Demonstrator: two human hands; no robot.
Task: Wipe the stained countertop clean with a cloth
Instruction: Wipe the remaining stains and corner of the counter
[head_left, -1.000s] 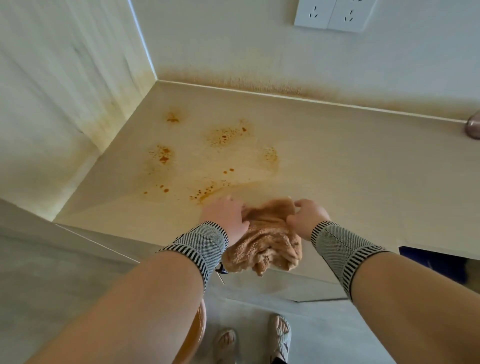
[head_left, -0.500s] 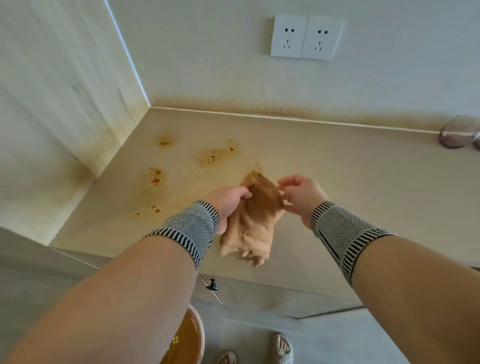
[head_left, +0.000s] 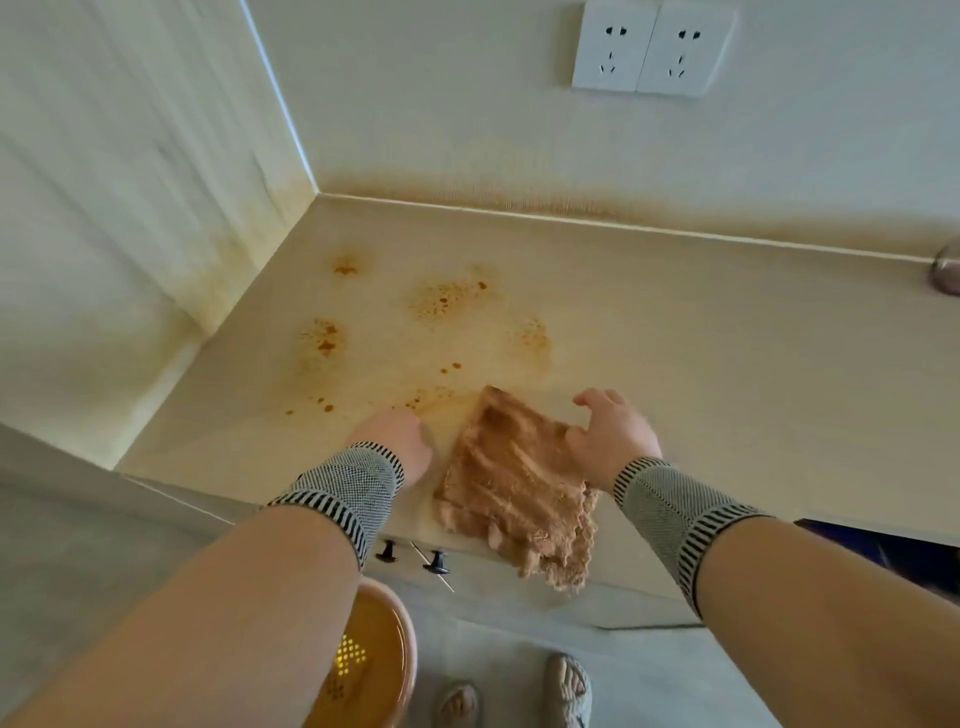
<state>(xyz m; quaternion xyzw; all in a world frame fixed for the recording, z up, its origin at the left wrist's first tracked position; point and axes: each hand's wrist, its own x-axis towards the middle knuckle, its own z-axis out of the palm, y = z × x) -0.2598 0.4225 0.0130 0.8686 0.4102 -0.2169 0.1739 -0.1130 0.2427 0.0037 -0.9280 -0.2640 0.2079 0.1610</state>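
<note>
A tan fluffy cloth (head_left: 511, 478) lies spread flat on the beige countertop (head_left: 727, 364) near its front edge, its lower corner hanging over the edge. My right hand (head_left: 613, 436) rests on the cloth's right edge with relaxed, slightly spread fingers. Just left of the cloth is my left hand (head_left: 397, 439), fingers bent down toward the counter and holding nothing. Several orange-brown stains (head_left: 441, 301) dot the counter beyond the cloth, toward the left corner.
Walls close the counter at the left and back, with two white sockets (head_left: 649, 49) above. A metal object (head_left: 945, 273) sits at the far right. Below the counter are two black cabinet knobs (head_left: 436, 562), an orange basin (head_left: 363, 670) and my sandalled feet (head_left: 566, 686).
The cloth was held bunched up between both hands above the counter. Now it lies spread flat; my left hand has let go and my right hand rests on its edge.
</note>
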